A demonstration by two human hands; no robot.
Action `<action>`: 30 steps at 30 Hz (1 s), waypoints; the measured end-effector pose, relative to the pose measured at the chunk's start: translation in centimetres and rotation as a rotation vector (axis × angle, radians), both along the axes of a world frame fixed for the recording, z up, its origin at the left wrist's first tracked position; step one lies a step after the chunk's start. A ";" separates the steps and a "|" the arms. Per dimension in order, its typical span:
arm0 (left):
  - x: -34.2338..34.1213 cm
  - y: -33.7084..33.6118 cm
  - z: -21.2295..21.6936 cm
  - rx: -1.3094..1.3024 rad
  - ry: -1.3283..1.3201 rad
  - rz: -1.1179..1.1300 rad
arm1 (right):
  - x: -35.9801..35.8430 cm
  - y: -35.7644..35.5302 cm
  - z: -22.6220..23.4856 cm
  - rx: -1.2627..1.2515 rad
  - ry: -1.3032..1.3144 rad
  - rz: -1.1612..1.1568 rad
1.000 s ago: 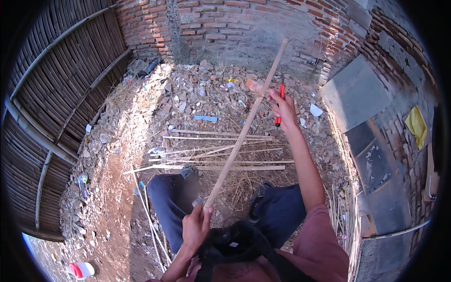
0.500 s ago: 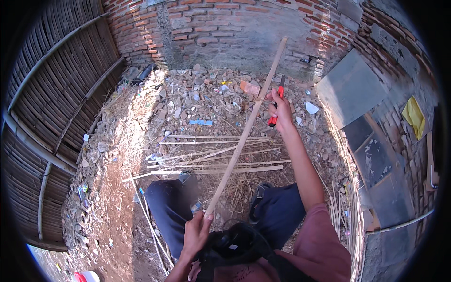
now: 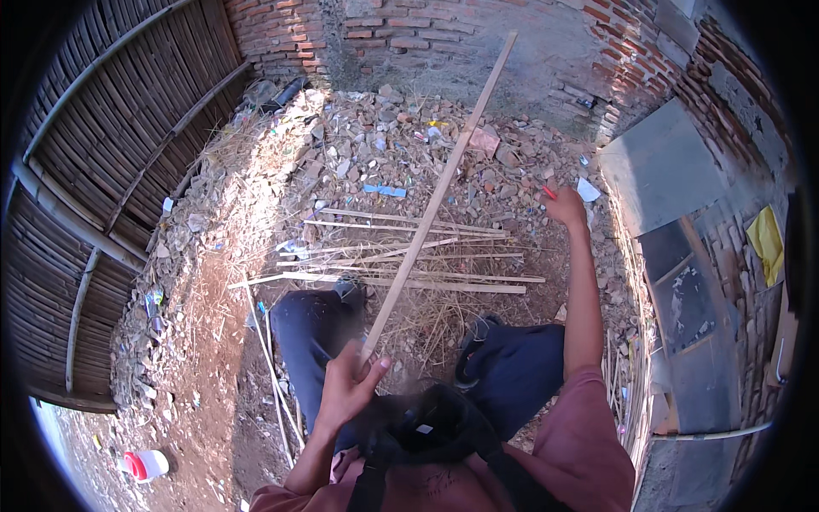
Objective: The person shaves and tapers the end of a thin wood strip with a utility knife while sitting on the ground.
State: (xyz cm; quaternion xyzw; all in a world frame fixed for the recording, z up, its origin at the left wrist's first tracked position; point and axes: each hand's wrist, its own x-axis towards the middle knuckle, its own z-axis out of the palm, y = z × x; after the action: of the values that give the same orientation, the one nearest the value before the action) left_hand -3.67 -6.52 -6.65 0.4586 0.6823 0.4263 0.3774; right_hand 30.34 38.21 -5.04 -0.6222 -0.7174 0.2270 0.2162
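A long, flat bamboo strip slants up and away in front of me, its far end before the brick wall. My left hand is closed around its near end, above my left thigh. Off to the right, apart from the strip, my right hand grips a red utility knife; only a short red part shows past the fingers, and its blade cannot be made out. More bamboo strips lie roughly crosswise on the ground beyond my knees, some overlapping.
Rubble and dry straw cover the ground up to the brick wall. A woven bamboo wall stands left, grey panels lean right. A red-and-white container sits at lower left, and further strips lie beside my left leg.
My right hand with the utility knife has moved right, away from the strip, and turned. The strip stays in my left hand. The whole view has shifted slightly.
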 end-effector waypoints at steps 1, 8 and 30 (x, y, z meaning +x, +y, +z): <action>0.0 0.5 0.4 0.007 -0.058 0.039 | 0.3 -0.9 -0.5 0.020 -0.551 -0.094; 0.5 3.6 4.1 0.084 -0.013 0.094 | -4.1 -7.1 6.8 -0.226 -0.384 0.114; 3.2 6.2 7.7 0.255 -0.035 0.075 | -14.6 -24.6 4.4 0.310 0.433 1.050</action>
State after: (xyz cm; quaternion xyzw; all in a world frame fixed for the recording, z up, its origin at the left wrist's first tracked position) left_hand -0.49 -0.30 1.02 0.4694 0.6325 0.5314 0.3118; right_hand 15.77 13.60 -0.63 -0.0841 -0.8938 0.3179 0.3049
